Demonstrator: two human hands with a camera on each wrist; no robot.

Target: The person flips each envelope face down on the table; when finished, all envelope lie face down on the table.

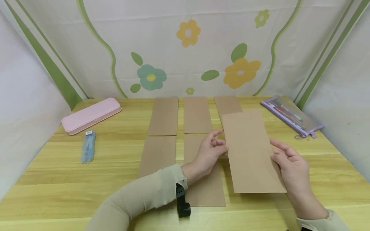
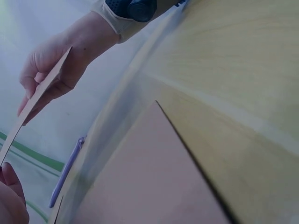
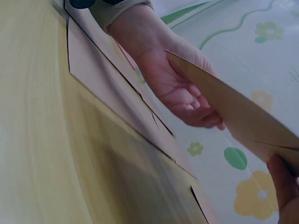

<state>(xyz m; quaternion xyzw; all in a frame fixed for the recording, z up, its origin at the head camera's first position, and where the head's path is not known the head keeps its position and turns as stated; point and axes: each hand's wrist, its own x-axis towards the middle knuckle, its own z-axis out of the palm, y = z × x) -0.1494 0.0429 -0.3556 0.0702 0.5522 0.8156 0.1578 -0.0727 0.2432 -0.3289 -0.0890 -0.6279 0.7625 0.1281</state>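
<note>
Raised above the right half of the table is a brown cardboard rectangle (image 1: 248, 154), tilted with its near edge low. My left hand (image 1: 206, 157) pinches its left edge between thumb and fingers, while the right hand (image 1: 296, 176) grips the opposite edge. In the right wrist view, the held cardboard (image 3: 243, 109) appears nearly edge-on, with the left hand (image 3: 175, 84) behind it. More cardboard pieces lie flat below: a back row with a left piece (image 1: 163, 116), a middle one (image 1: 198, 115) and a right one (image 1: 228, 105) partly covered, and two in front, partly hidden by the left arm.
A pink pencil case (image 1: 92, 115) lies at the back left of the wooden table (image 1: 115, 179), with a small clear blue packet (image 1: 88, 147) in front of it. At the back right is a purple-edged mesh pouch (image 1: 292, 115) holding pens. A flowered curtain (image 1: 179, 57) hangs behind.
</note>
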